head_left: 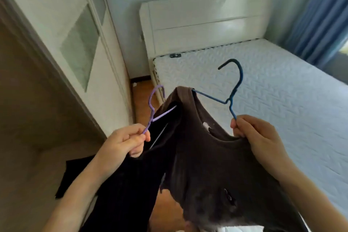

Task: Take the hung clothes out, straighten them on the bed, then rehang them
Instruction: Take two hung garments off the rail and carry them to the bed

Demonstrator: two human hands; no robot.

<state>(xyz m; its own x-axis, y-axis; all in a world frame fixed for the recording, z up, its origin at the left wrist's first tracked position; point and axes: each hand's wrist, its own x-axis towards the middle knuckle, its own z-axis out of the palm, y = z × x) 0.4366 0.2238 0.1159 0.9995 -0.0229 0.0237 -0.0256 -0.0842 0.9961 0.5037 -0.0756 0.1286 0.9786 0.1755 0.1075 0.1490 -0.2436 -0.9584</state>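
Left grip (124, 143) curled round purple hanger (152, 107) carrying black garment (131, 184). Right grip (258, 133) pinches blue hanger (233, 90) holding brown shirt (203, 147). Both held up near-left of bed (273, 84).

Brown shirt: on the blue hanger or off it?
On. One arm of the blue hanger disappears into the shoulder of the brown shirt; the right hand grips the other arm at the neckline. Not yet on the bed.

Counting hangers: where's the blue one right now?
Head view, right of centre: the right hand grips the blue hanger, brown shirt on it, before the bed.
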